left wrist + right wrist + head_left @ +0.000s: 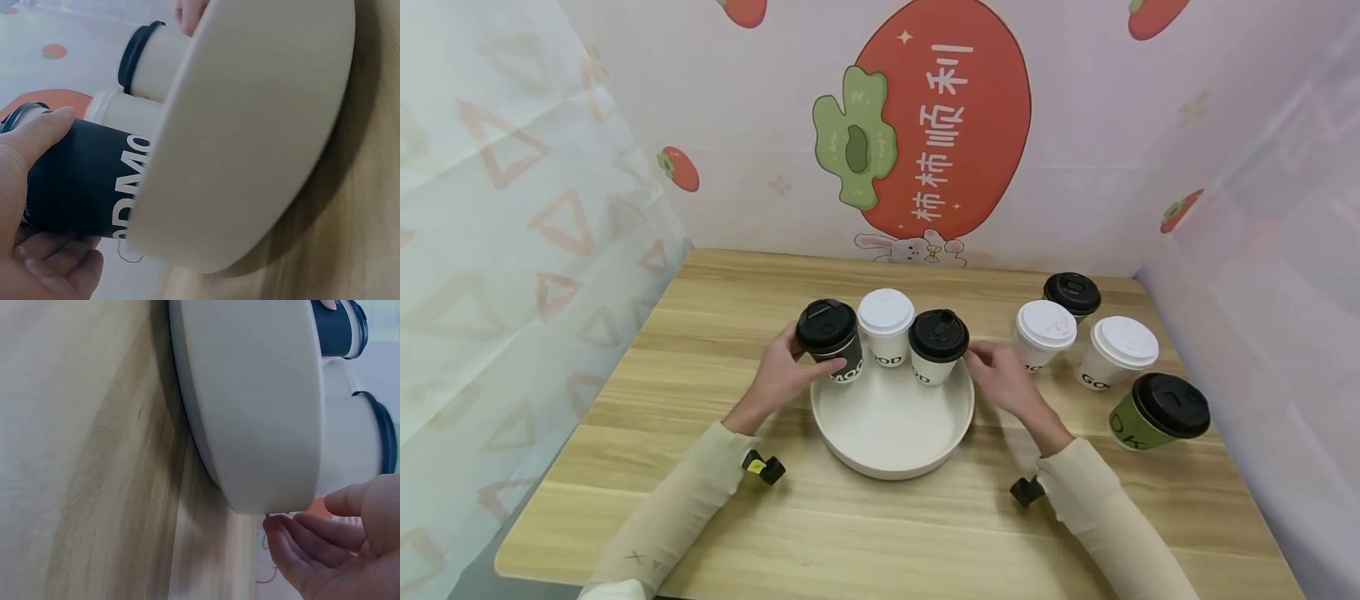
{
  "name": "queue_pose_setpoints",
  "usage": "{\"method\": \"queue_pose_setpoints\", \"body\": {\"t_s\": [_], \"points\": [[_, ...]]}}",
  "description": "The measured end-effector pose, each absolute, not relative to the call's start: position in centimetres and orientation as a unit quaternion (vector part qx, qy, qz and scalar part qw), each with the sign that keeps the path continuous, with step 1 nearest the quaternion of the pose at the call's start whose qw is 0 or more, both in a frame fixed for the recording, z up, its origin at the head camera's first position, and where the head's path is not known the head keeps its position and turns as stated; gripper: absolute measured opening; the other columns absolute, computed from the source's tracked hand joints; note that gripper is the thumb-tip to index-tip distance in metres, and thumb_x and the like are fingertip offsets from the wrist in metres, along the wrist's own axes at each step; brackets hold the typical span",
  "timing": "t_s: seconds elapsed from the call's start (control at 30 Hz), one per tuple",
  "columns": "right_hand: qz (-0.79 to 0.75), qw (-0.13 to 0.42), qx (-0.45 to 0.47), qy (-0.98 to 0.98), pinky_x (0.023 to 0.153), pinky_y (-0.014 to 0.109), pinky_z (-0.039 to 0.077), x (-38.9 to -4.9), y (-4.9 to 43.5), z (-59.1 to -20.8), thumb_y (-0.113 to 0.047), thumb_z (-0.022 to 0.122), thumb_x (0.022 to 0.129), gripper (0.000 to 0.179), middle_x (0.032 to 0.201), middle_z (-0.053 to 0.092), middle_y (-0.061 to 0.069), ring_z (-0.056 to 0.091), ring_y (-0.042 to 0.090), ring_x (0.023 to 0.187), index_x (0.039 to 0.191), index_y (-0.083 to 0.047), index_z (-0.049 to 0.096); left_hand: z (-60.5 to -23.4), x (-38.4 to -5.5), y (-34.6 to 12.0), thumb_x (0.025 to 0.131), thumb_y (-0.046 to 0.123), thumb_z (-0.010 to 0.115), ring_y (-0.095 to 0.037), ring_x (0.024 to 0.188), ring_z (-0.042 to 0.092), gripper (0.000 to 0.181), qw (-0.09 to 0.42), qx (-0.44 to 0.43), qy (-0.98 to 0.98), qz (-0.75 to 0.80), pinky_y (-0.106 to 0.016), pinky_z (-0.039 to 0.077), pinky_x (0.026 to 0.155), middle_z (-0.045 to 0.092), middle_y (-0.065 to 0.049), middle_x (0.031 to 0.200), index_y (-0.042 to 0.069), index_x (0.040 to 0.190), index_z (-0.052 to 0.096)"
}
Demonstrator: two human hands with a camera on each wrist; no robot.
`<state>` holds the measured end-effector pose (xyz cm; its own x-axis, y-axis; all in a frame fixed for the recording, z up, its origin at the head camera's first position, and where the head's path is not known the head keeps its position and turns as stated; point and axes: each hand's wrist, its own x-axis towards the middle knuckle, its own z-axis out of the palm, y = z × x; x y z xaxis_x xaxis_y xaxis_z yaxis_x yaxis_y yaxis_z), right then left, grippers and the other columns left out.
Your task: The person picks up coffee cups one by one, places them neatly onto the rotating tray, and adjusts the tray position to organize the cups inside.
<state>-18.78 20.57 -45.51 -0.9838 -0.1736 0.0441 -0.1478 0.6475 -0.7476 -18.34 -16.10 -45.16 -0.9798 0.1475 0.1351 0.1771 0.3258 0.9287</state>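
Observation:
A round cream tray (891, 433) stands on the wooden table with three lidded paper coffee cups at its back. My left hand (782, 371) grips the dark cup (81, 178) with a black lid, thumb across its front, at the tray's left side. Beside that cup is a white cup (887, 342) with a white lid. Farther right sits a white cup with a black lid (938, 335). My right hand (350, 540) is at the tray's right rim, close by this cup, its fingers loosely bent and holding nothing. Whether a fingertip touches the cup is unclear.
On the right of the table stand two white cups with white lids (1047, 325) (1124, 342), a black-lidded cup (1072, 293) behind them, and a green cup (1131, 425) with a black lid. Printed cloth walls (760, 200) border the table (647, 367).

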Motion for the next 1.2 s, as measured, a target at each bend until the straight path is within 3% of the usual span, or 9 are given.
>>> {"method": "queue_pose_setpoints", "body": {"t_s": [0.2, 0.33, 0.53, 0.67, 0.77, 0.9, 1.13, 1.2], "points": [[-0.407, 0.039, -0.067, 0.910, 0.098, 0.046, 0.058, -20.1, 20.0, -46.3, -0.021, 0.048, 0.110, 0.037, 0.132, 0.074, 0.018, 0.068, 0.029, 0.117, 0.136, -0.006, 0.071, -46.4, -18.6, -15.8, 0.080, 0.025, 0.095, -0.034, 0.145, 0.055, 0.088, 0.002, -0.106, -0.817, -0.566, -0.049, 0.042, 0.125, 0.061, -0.016, 0.151, 0.008, 0.153, 0.050], [-0.398, 0.030, -0.066, 0.914, 0.086, 0.036, 0.055, -20.1, 20.1, -46.6, -0.020, 0.050, 0.109, 0.035, 0.126, 0.076, 0.017, 0.067, 0.026, 0.104, 0.133, -0.008, 0.073, -46.9, -18.6, -15.5, 0.079, 0.027, 0.096, -0.032, 0.146, 0.054, 0.089, -0.006, -0.112, -0.815, -0.569, -0.049, 0.040, 0.126, 0.060, -0.013, 0.152, 0.010, 0.154, 0.049], [-0.398, 0.016, -0.069, 0.915, 0.081, 0.030, 0.050, -20.1, 20.1, -46.8, -0.019, 0.051, 0.109, 0.032, 0.117, 0.079, 0.014, 0.065, 0.024, 0.096, 0.127, -0.009, 0.076, -47.1, -18.6, -15.3, 0.080, 0.024, 0.095, -0.032, 0.146, 0.054, 0.089, -0.007, -0.119, -0.813, -0.570, -0.049, 0.041, 0.126, 0.060, -0.014, 0.152, 0.009, 0.154, 0.048], [-0.396, 0.014, -0.070, 0.916, 0.083, 0.034, 0.052, -19.7, 20.1, -46.6, -0.022, 0.051, 0.110, 0.034, 0.116, 0.079, 0.014, 0.066, 0.025, 0.097, 0.129, -0.008, 0.075, -47.3, -18.6, -15.6, 0.078, 0.025, 0.096, -0.033, 0.148, 0.051, 0.095, -0.019, -0.127, -0.820, -0.557, -0.050, 0.040, 0.127, 0.058, -0.014, 0.154, 0.008, 0.156, 0.045], [-0.398, 0.017, -0.071, 0.914, 0.094, 0.043, 0.059, -19.1, 20.4, -46.3, -0.026, 0.050, 0.111, 0.038, 0.124, 0.077, 0.015, 0.070, 0.028, 0.111, 0.135, -0.007, 0.072, -47.5, -18.6, -15.9, 0.078, 0.026, 0.096, -0.033, 0.151, 0.047, 0.100, -0.041, -0.146, -0.824, -0.546, -0.051, 0.036, 0.128, 0.053, -0.013, 0.158, 0.011, 0.160, 0.040], [-0.403, 0.011, -0.063, 0.913, 0.105, 0.054, 0.058, -18.0, 21.6, -45.8, -0.027, 0.051, 0.111, 0.042, 0.134, 0.072, 0.021, 0.069, 0.038, 0.124, 0.139, -0.001, 0.067, -47.7, -18.8, -16.3, 0.084, 0.021, 0.092, -0.032, 0.156, 0.040, 0.097, -0.071, -0.184, -0.807, -0.556, -0.053, 0.031, 0.131, 0.047, -0.010, 0.164, 0.017, 0.163, 0.036], [-0.341, -0.022, 0.007, 0.940, 0.102, 0.057, 0.058, -15.7, 24.6, -44.7, -0.029, 0.058, 0.106, 0.041, 0.121, 0.077, 0.022, 0.073, 0.041, 0.116, 0.129, 0.002, 0.072, -48.0, -19.3, -16.5, 0.088, 0.012, 0.086, -0.032, 0.160, 0.031, 0.093, -0.102, -0.220, -0.785, -0.570, -0.053, 0.023, 0.133, 0.040, -0.011, 0.168, 0.015, 0.164, 0.033], [-0.318, -0.028, 0.020, 0.947, 0.100, 0.057, 0.056, -15.3, 25.5, -44.6, -0.030, 0.059, 0.106, 0.038, 0.106, 0.080, 0.020, 0.074, 0.041, 0.104, 0.114, 0.003, 0.075, -48.1, -19.4, -16.5, 0.088, 0.011, 0.086, -0.032, 0.161, 0.028, 0.093, -0.105, -0.222, -0.783, -0.572, -0.053, 0.021, 0.134, 0.040, -0.012, 0.168, 0.014, 0.164, 0.033]]}}
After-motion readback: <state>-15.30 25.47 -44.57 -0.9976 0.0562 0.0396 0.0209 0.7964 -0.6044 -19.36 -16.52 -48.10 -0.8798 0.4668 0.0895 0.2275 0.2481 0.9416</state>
